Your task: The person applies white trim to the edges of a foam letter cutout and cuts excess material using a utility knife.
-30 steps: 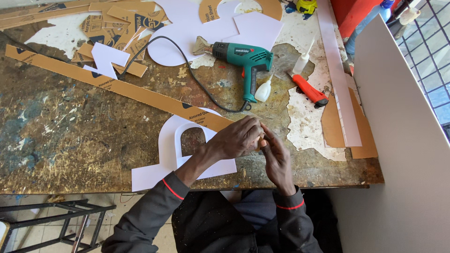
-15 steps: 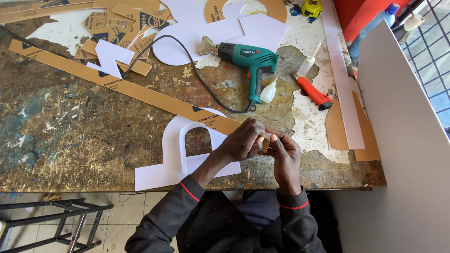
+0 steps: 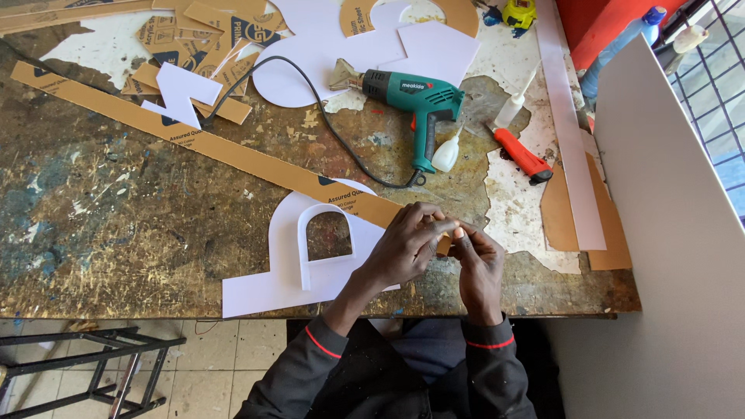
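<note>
Small pale item pinched between fingertips of both hands, mostly hidden by fingers; kind and long axis impossible to make out. Left hand [image 3: 405, 250] and right hand [image 3: 477, 260] meeting fingertip to fingertip above near edge of worn, paint-stained wooden table [image 3: 116, 225], both closed on the item. Flat white cut-out sheet with arch-shaped opening [image 3: 299, 264] lying just left of hands, partly under left wrist. Long brown cardboard strip [image 3: 217, 143] running diagonally, near end covered by hands. Green heat gun [image 3: 415, 97] beyond, nozzle pointing left.
</note>
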